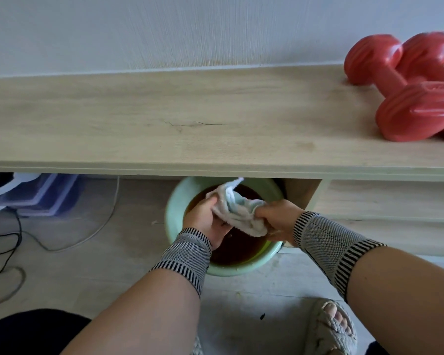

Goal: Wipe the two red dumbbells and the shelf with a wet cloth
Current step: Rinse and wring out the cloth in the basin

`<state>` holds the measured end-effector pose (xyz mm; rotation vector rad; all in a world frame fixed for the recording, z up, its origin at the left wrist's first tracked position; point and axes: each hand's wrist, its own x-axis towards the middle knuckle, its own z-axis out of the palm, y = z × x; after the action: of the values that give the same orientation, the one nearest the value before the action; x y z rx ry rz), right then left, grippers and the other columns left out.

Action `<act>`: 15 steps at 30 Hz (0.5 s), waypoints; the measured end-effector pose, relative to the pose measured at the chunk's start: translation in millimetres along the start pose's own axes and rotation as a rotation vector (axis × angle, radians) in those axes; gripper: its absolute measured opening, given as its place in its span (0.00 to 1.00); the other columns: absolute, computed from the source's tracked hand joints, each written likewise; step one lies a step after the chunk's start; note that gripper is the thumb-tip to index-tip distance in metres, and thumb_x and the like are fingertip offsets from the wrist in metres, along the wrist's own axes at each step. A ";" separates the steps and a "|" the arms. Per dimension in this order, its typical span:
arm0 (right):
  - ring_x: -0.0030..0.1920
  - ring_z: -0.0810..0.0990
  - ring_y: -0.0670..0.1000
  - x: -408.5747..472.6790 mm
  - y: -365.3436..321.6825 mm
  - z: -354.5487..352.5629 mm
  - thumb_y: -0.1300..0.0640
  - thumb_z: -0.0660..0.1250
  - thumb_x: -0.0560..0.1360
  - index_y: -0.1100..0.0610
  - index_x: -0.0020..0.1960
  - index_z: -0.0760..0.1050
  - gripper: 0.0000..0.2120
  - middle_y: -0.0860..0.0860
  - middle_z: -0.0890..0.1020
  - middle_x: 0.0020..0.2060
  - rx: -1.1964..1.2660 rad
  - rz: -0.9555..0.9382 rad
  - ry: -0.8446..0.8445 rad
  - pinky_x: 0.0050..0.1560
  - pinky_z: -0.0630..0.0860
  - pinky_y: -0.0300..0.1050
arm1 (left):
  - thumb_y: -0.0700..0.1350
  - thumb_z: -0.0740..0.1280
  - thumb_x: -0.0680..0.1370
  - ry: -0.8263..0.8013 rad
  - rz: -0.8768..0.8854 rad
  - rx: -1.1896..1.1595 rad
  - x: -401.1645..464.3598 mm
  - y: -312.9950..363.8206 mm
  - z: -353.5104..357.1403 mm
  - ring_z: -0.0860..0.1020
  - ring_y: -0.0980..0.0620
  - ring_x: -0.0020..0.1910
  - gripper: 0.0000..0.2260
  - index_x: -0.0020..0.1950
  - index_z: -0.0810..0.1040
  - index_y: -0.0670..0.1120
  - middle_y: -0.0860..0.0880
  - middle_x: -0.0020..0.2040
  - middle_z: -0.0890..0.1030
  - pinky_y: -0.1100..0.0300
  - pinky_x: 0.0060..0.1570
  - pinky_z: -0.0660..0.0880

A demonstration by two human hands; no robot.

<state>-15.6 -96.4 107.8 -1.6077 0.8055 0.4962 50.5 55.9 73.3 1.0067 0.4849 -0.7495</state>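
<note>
Both hands hold a pale cloth (237, 212) over a green basin (173, 201) that stands on the floor, partly under the near edge of the shelf (190, 119). The left hand (207, 217) has its fingers curled round the cloth's left end, and the right hand (276, 217) has its fingers closed tight on the right end; the cloth is bunched between them, with one corner sticking up toward the shelf edge. The basin holds dark brownish water. Each wrist wears a grey knitted band with black-and-white striped edges, the left band (183, 257) and the right band (328, 244). The shelf is a long light-wood board against a pale wall (164, 29), running across the whole view. At its far right lie the two red dumbbells: the nearer dumbbell (395, 90) angled with one head toward the wall and one toward the near edge, and the second dumbbell (431, 53) just behind it on the right, touching it and partly cut off by the frame. Under the shelf at left sits a clear plastic box (36, 196), with black and white cables (62, 242) trailing on the pale floor. At the near right a foot in a woven sandal (331, 326) is planted on the floor.
</note>
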 end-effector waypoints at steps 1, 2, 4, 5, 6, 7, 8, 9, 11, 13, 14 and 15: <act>0.36 0.78 0.52 -1.9 -0.1 -2.4 0.57 0.63 0.74 0.61 0.45 0.76 0.07 0.55 0.79 0.36 -0.210 0.039 0.026 0.36 0.75 0.42 | 0.51 0.64 0.79 0.010 0.003 -0.039 -1.7 3.2 -3.2 0.81 0.43 0.57 0.17 0.62 0.78 0.44 0.41 0.58 0.82 0.49 0.53 0.79; 0.36 0.77 0.52 -5.9 -1.3 -4.8 0.55 0.61 0.76 0.61 0.46 0.75 0.10 0.54 0.78 0.35 -0.455 0.050 0.041 0.33 0.73 0.40 | 0.53 0.64 0.78 0.018 -0.009 -0.077 -2.3 6.0 -7.3 0.80 0.43 0.58 0.19 0.65 0.77 0.45 0.42 0.59 0.82 0.48 0.52 0.79; 0.39 0.77 0.50 -10.5 -1.0 -8.4 0.51 0.62 0.73 0.61 0.52 0.74 0.15 0.53 0.78 0.40 -0.756 -0.059 0.085 0.31 0.71 0.38 | 0.55 0.66 0.76 0.007 -0.054 -0.133 -7.5 10.0 -12.4 0.80 0.43 0.60 0.22 0.67 0.76 0.46 0.43 0.61 0.81 0.48 0.48 0.80; 0.43 0.77 0.50 -13.0 -2.2 -7.0 0.51 0.65 0.71 0.60 0.60 0.72 0.21 0.53 0.78 0.47 -0.725 -0.116 0.093 0.35 0.72 0.39 | 0.54 0.66 0.76 0.009 -0.064 -0.118 -12.0 11.9 -11.9 0.80 0.43 0.59 0.22 0.66 0.77 0.45 0.43 0.61 0.81 0.49 0.47 0.81; 0.48 0.77 0.50 -13.3 -3.0 -3.8 0.51 0.67 0.67 0.56 0.67 0.68 0.29 0.53 0.77 0.55 -0.641 -0.173 0.061 0.41 0.74 0.39 | 0.53 0.68 0.75 0.014 -0.058 -0.080 -17.4 13.8 -9.2 0.81 0.43 0.57 0.21 0.64 0.78 0.43 0.42 0.59 0.82 0.50 0.46 0.81; 0.52 0.77 0.50 -17.6 -6.4 1.4 0.50 0.68 0.64 0.53 0.71 0.63 0.37 0.53 0.75 0.60 -0.538 -0.244 -0.004 0.49 0.76 0.42 | 0.53 0.69 0.74 0.006 -0.046 -0.040 -21.4 14.6 -6.1 0.82 0.43 0.56 0.21 0.62 0.80 0.42 0.41 0.58 0.82 0.50 0.48 0.81; 0.56 0.77 0.51 -21.7 -11.6 7.0 0.48 0.68 0.61 0.51 0.72 0.62 0.41 0.53 0.75 0.62 -0.429 -0.294 -0.074 0.55 0.76 0.46 | 0.53 0.70 0.74 -0.025 -0.036 0.004 -27.0 15.8 -2.9 0.82 0.43 0.56 0.21 0.61 0.80 0.41 0.40 0.58 0.82 0.50 0.51 0.80; 0.58 0.77 0.53 -25.4 -16.2 11.0 0.47 0.68 0.59 0.53 0.71 0.64 0.41 0.54 0.76 0.62 -0.294 -0.315 -0.157 0.59 0.75 0.49 | 0.53 0.70 0.74 -0.046 -0.031 0.049 -33.9 17.4 0.7 0.82 0.42 0.55 0.21 0.59 0.81 0.40 0.39 0.57 0.82 0.50 0.54 0.79; 0.56 0.79 0.55 -35.9 -25.2 11.8 0.51 0.71 0.63 0.59 0.64 0.73 0.30 0.56 0.80 0.56 0.033 -0.264 -0.356 0.60 0.75 0.50 | 0.52 0.68 0.76 -0.044 0.017 0.142 -48.0 21.9 7.3 0.83 0.43 0.48 0.16 0.51 0.85 0.40 0.40 0.50 0.84 0.50 0.52 0.79; 0.51 0.81 0.56 -46.8 -28.9 7.9 0.54 0.74 0.68 0.61 0.54 0.79 0.18 0.58 0.83 0.49 0.115 -0.218 -0.412 0.55 0.77 0.49 | 0.50 0.66 0.78 -0.001 0.080 0.208 -59.6 29.7 10.1 0.83 0.42 0.42 0.15 0.43 0.86 0.40 0.39 0.44 0.85 0.49 0.51 0.79; 0.48 0.82 0.57 -47.4 -27.2 5.8 0.56 0.74 0.68 0.62 0.50 0.80 0.14 0.59 0.83 0.46 0.020 -0.226 -0.369 0.53 0.78 0.50 | 0.50 0.65 0.79 0.017 0.114 0.202 -63.5 33.6 10.4 0.83 0.40 0.44 0.15 0.47 0.85 0.40 0.38 0.46 0.84 0.47 0.52 0.78; 0.46 0.82 0.57 -49.6 -26.9 4.9 0.57 0.74 0.68 0.62 0.46 0.81 0.10 0.60 0.84 0.45 -0.068 -0.238 -0.303 0.54 0.79 0.53 | 0.49 0.65 0.80 0.026 0.150 0.163 -65.9 38.3 9.1 0.83 0.39 0.48 0.14 0.53 0.83 0.39 0.37 0.49 0.84 0.45 0.53 0.78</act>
<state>-28.4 -79.1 160.1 -1.6162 0.3687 0.5817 36.2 82.3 144.0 1.1925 0.3702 -0.6501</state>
